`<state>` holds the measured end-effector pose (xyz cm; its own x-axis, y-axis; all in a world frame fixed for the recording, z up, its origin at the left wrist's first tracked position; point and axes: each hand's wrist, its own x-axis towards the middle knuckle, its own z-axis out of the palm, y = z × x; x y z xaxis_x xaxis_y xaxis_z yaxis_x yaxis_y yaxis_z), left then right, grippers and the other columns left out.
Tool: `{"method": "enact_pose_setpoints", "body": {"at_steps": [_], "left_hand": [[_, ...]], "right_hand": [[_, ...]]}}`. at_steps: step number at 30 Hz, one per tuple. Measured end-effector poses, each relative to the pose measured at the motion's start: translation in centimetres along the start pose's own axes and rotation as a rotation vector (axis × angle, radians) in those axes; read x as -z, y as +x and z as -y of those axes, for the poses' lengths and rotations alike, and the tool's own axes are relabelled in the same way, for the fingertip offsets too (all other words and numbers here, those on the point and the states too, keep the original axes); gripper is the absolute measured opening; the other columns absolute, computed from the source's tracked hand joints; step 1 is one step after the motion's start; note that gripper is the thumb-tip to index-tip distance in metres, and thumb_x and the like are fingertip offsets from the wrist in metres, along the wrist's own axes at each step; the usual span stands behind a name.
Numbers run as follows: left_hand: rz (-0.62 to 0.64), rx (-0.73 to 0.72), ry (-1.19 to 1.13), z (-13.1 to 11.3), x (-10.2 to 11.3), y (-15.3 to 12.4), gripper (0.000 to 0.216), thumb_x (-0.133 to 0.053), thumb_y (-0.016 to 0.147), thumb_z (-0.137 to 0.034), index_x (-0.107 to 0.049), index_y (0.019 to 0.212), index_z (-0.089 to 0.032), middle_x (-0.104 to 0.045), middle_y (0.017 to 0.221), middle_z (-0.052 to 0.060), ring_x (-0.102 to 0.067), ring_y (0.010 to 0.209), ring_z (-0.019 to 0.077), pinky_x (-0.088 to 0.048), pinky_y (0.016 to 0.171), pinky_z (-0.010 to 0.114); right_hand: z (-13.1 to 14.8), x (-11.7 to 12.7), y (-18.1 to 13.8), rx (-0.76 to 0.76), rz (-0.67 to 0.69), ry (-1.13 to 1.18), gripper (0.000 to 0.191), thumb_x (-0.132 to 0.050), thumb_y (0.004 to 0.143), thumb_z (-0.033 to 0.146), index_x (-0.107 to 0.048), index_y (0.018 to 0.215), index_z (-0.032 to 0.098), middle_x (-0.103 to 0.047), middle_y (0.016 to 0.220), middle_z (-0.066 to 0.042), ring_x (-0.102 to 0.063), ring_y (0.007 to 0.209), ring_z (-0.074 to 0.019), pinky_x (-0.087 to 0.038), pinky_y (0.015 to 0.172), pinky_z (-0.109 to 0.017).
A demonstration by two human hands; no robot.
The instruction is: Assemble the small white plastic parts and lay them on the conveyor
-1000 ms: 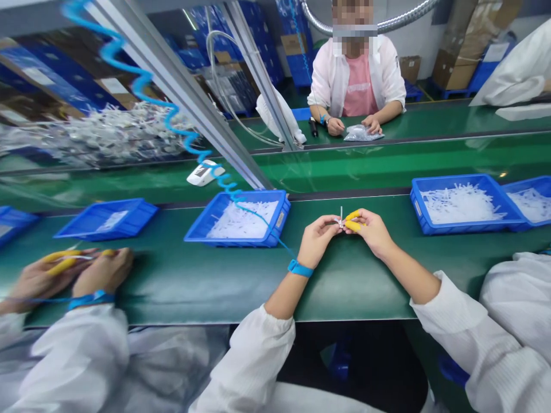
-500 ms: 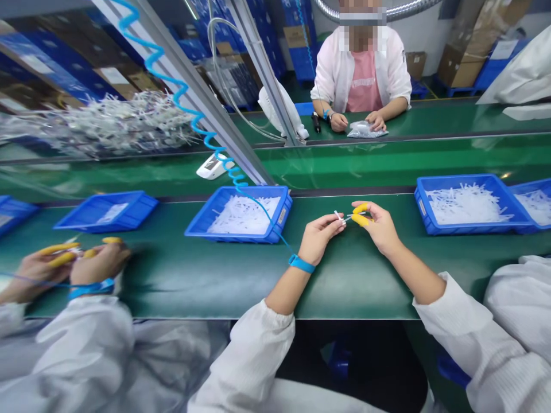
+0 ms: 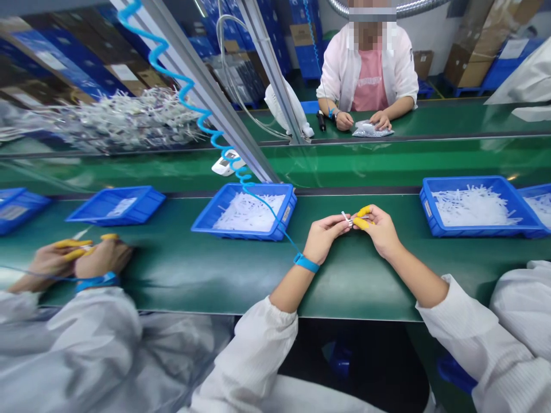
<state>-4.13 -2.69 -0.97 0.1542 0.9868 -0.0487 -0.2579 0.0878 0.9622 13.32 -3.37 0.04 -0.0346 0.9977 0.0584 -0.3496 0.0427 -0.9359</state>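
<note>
My left hand, with a blue wrist strap, is closed in a pinch on a small white strip-like piece. Close against it, my right hand has yellow finger cots on the thumb and forefinger. Those fingertips pinch a thin pale strip, partly hidden between them. Both hands meet above the green work surface. Left of them stands a blue bin holding many thin white strips; another blue bin of similar strips stands to the right.
A blue coiled cord hangs before a slanted metal post and runs to my wrist strap. A co-worker's hands work at the left. Across the bench, another person handles a clear bag. A white device lies behind the bins.
My hands have drawn together, so the strip's exposed length between the fingertips has shortened. The whole view has shifted slightly. The co-worker's hands at the left remain close together.
</note>
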Motion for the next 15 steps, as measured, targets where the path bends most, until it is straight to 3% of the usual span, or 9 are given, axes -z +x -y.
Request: {"method": "enact_pose_setpoints", "body": {"at_steps": [15], "left_hand": [[0.041, -0.237, 0.268, -0.67, -0.28, -0.50, 0.020, -0.086, 0.084, -0.037, -0.086, 0.096, -0.021, -0.077, 0.095, 0.006, -0.073, 0.088, 0.0209, -0.062, 0.091, 0.037]], "right_hand": [[-0.28, -0.16, -0.31, -0.011, -0.051, 0.015, 0.043, -0.095, 0.067, 0.043, -0.061, 0.085, 0.024, -0.074, 0.087, -0.001, -0.067, 0.079, -0.0175, -0.058, 0.081, -0.034]]}}
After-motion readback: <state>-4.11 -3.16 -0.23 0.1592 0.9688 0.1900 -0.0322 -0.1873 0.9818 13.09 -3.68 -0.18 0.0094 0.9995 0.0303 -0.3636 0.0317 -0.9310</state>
